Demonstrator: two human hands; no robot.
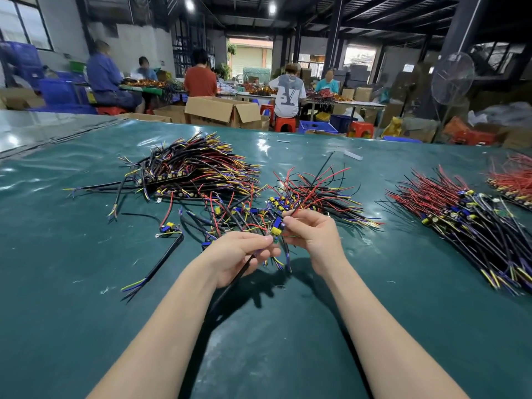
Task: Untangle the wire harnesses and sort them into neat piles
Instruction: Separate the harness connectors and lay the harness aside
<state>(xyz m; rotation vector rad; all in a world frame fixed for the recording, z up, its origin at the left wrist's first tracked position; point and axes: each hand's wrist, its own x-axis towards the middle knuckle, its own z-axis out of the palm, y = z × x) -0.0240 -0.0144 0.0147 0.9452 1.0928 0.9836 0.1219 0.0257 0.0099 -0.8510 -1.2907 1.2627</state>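
Above the green table mat (86,283), both hands hold one wire harness (275,226) with a yellow-and-blue component. My left hand (239,254) pinches its black cable, which trails down toward me. My right hand (312,234) pinches the harness's red and black wires just right of the component. A tangled heap of harnesses (250,205) lies just beyond my hands. A large pile of black harnesses with yellow, blue and red ends (195,171) sits at the back left. A laid-out pile with red wires (466,220) lies at the right.
A single loose harness (169,240) lies left of my hands. Another red-wired pile (515,182) sits at the far right edge. Beyond the table's far edge stand cardboard boxes (221,110), stools, a fan (452,79) and several seated people at other tables.
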